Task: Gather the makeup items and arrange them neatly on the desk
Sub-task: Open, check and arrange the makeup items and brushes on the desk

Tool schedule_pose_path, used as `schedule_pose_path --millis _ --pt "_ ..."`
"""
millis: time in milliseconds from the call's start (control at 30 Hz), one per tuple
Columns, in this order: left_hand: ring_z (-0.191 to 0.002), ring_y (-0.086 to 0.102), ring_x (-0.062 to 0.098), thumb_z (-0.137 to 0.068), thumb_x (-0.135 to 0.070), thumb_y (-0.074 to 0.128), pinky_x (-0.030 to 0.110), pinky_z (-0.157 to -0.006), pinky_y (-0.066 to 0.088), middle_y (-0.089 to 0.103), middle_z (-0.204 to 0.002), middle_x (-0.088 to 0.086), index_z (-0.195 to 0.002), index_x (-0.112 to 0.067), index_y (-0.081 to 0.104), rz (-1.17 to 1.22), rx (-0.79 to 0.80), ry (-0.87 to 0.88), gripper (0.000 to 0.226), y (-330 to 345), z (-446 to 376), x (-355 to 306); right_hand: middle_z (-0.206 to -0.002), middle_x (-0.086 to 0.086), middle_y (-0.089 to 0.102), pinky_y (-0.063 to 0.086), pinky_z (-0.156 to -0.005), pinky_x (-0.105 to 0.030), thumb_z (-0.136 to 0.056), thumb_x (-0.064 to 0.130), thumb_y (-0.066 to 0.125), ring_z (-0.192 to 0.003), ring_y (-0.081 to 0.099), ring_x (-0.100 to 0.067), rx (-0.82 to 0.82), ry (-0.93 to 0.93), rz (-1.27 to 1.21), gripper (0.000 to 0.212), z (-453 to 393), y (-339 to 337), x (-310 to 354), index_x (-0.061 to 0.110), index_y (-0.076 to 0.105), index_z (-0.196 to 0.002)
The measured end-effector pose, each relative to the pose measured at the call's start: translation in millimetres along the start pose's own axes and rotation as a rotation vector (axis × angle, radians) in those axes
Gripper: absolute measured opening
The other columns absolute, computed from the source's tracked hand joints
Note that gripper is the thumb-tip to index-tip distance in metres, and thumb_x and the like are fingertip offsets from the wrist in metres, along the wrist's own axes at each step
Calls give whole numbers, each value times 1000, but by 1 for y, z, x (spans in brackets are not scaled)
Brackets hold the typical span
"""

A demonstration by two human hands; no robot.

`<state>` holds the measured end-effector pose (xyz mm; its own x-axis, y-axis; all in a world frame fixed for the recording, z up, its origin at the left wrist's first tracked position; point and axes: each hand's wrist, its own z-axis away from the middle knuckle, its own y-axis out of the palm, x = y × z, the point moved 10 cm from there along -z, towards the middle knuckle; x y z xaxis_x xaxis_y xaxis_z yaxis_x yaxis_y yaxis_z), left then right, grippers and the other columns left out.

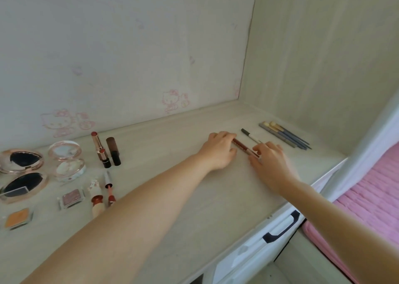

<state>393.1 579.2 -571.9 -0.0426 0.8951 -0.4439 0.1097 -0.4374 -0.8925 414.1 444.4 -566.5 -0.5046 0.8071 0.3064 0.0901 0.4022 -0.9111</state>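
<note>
Pencil, dark red, flat on desk, pinched at both ends: far end between curled fingers of left hand, near end under fingertips of right hand. Lying diagonally, roughly parallel to black-capped pen just beyond it. Further right, near side wall: grey-blue pencils laid side by side, touching, tips toward desk edge.

Left portion of desk, well apart from both hands:
- Two open round compacts, dark compact at far left, pale compact beside it.
- Two uncapped lipsticks and dark brown tube, side by side.
- Lip gloss wand and cartoon-figure tube, in front of lipsticks.
- Mauve eyeshadow pan and orange eyeshadow pan, nearest desk front.

Back wall: pink cat stickers. Below desk edge: white drawer with black handle. Far right: pink bedding.
</note>
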Motion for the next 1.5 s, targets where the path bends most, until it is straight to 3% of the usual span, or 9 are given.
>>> schedule_pose_path --millis 200,400,500,600,700,833,1000,1167,1500 --pt "-146 5 31 -101 -20 29 40 -119 9 15 -159 -1 -149 -33 27 -33 81 16 49 20 -19 7 -103 1 54 50 -77 -32 -96 38 47 -98 47 -18 -23 -6 49 28 -6 2 -5 18 62 -109" --pt "-145 8 30 -100 -24 34 42 -118 14 20 -157 -3 -143 -35 35 -117 30 63 44 14 -9 13 -100 3 54 48 -75 -31 -97 37 47 -94 47 -17 -38 -35 40 25 -2 -1 -1 19 61 -106" --pt "-143 15 27 -100 -22 36 40 -115 17 30 -152 -1 -138 -30 42 -126 -2 108 40 5 3 10 -98 4 54 46 -73 -29 -97 37 47 -93 47 -16 -27 -41 16 24 3 -2 3 20 61 -105" --pt "-127 38 24 -96 -17 43 35 -105 32 54 -128 2 -125 -21 55 -78 -67 153 31 -8 17 9 -101 3 57 45 -75 -28 -98 35 47 -97 48 -16 -4 -43 -29 23 10 -2 9 20 63 -106" --pt "-107 51 19 -93 -16 52 30 -90 42 61 -109 2 -113 -16 61 9 -117 122 22 -24 35 19 -99 2 60 41 -70 -22 -96 28 51 -91 50 -13 29 -44 -125 18 17 -1 19 20 65 -104" --pt "-100 56 13 -91 -20 60 28 -89 45 62 -105 -1 -109 -22 64 87 -160 91 19 -47 62 32 -86 5 62 35 -57 -13 -94 25 57 -72 50 -6 74 -5 -327 12 27 -6 35 20 67 -99" --pt "-92 60 8 -91 -19 61 28 -86 48 65 -96 -7 -99 -21 67 180 -238 110 10 -79 105 43 -79 6 69 47 -64 -29 -94 19 55 -71 57 -15 142 80 -660 15 42 -11 65 23 68 -87" --pt "-77 58 2 -91 -17 61 12 -67 42 66 -87 -8 -99 -18 69 264 -330 90 10 -106 160 55 -73 1 67 46 -65 -27 -95 17 54 -68 57 -12 200 132 -904 18 56 -12 106 16 71 -87" --pt "-87 62 5 -86 -18 69 20 -80 47 68 -94 -10 -101 -27 66 313 -420 -11 17 -142 258 96 -68 0 62 44 -65 -30 -94 18 55 -65 56 -13 356 56 -1046 18 86 3 202 13 71 -87"
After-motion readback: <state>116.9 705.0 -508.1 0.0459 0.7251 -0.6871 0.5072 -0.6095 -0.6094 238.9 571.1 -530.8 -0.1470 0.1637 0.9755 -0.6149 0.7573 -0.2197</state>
